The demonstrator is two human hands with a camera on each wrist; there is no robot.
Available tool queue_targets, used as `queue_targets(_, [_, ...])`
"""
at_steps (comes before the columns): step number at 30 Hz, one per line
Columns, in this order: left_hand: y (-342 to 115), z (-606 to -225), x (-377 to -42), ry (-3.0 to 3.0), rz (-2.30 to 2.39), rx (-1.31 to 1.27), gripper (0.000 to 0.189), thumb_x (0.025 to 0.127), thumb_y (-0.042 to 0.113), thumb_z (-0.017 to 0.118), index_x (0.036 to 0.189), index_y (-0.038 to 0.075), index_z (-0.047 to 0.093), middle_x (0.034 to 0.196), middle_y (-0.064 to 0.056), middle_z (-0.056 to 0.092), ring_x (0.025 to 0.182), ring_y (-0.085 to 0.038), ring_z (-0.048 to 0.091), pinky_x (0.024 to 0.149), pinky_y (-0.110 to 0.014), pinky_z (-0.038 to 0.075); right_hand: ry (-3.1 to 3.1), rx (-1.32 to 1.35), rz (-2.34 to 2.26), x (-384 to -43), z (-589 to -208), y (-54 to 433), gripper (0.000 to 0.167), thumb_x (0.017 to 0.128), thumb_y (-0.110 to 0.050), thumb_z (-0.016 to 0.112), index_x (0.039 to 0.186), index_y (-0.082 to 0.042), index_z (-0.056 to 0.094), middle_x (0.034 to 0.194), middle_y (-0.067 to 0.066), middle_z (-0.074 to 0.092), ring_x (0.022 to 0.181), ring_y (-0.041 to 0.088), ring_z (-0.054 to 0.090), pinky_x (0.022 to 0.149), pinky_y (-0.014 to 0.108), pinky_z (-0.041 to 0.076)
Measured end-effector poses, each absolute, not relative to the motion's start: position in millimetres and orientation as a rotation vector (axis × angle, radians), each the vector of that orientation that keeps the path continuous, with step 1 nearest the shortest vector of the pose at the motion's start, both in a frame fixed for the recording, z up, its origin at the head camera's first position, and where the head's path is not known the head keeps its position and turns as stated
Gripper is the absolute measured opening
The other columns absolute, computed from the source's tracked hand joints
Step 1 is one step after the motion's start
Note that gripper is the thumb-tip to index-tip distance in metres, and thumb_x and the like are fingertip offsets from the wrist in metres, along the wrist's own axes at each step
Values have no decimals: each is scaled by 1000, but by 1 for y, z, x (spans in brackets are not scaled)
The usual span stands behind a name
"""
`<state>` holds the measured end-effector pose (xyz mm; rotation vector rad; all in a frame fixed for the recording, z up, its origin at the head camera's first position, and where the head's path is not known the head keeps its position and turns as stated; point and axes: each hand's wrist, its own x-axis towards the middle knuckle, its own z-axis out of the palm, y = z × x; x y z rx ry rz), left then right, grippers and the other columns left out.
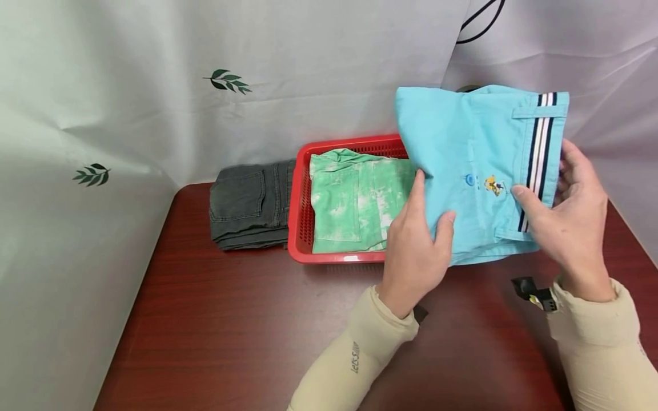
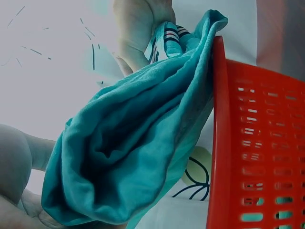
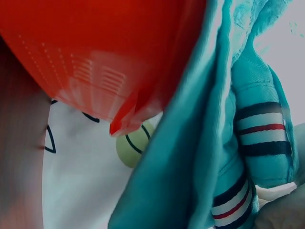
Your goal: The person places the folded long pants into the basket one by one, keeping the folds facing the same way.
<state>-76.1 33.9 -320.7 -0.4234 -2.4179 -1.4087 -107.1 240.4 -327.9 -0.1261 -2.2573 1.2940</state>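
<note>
Folded turquoise pants point(image 1: 452, 148) are held up in both hands, over the right part of a red basket point(image 1: 339, 258). My left hand point(image 1: 416, 245) grips the folded leg side, with its thumb across the front. At the striped waistband point(image 1: 540, 142), my right hand point(image 1: 576, 211) has its thumb in front and its fingers behind. Layered folds of the turquoise cloth point(image 2: 119, 143) show in the left wrist view. Inside the basket lie folded green-and-white pants point(image 1: 354, 200), partly covered by the turquoise pair.
Folded dark grey jeans point(image 1: 247, 200) lie against the basket's left side on the reddish-brown table point(image 1: 231, 331). A white curtain with leaf prints point(image 1: 308, 74) hangs behind and at the sides. A black cable point(image 1: 483, 28) dangles at the upper right.
</note>
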Motion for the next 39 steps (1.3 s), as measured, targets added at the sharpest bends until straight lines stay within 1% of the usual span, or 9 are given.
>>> queue_targets(4, [29,-321,-76,-2421,-1407,-407,66,101,20,60,157,2,29,155,-8,44,138,-14,46,108,-26,41,-2265,-119,1298,-108,-328,236,74,85,3,71,150,-22,47,112,-13,57,87,3,54,76,14,41])
queue_targets(11, [20,-320,-76,-2434,-1404,-364,65,101,19,60,157,3,30,154,-9,46,137,-15,48,109,-29,42,-2286,-96,1280,-110,-329,228,74,86,2,71,151,-21,45,116,-9,58,90,3,54,77,14,40])
queue_targets(19, [13,-320,-77,-2434,-1417,-331,65,101,19,60,157,3,31,155,-8,44,138,-16,46,110,-31,41,-2271,-67,1304,-114,-330,219,75,85,1,72,151,-22,45,114,-9,57,88,4,53,77,15,39])
queue_targets(24, [7,-321,-78,-2413,-1418,-325,65,100,17,61,156,1,32,155,-9,43,139,-17,46,110,-33,41,-2270,-39,1302,-115,-329,211,75,85,0,72,151,-23,45,114,-8,57,91,5,52,80,15,39])
queue_targets(32, [-2,-320,-79,-2408,-1393,-307,66,99,17,62,156,1,32,156,-9,42,141,-16,43,112,-33,39,-2271,-1,1319,-119,-328,200,74,87,-1,72,151,-24,45,117,-2,58,96,8,51,81,16,39])
queue_targets(39, [-12,-320,-82,-2408,-1381,-286,66,99,16,62,156,1,33,156,-9,42,141,-16,43,113,-33,38,-2279,26,1340,-122,-329,189,74,88,-1,71,153,-24,43,121,8,59,98,8,50,83,17,39])
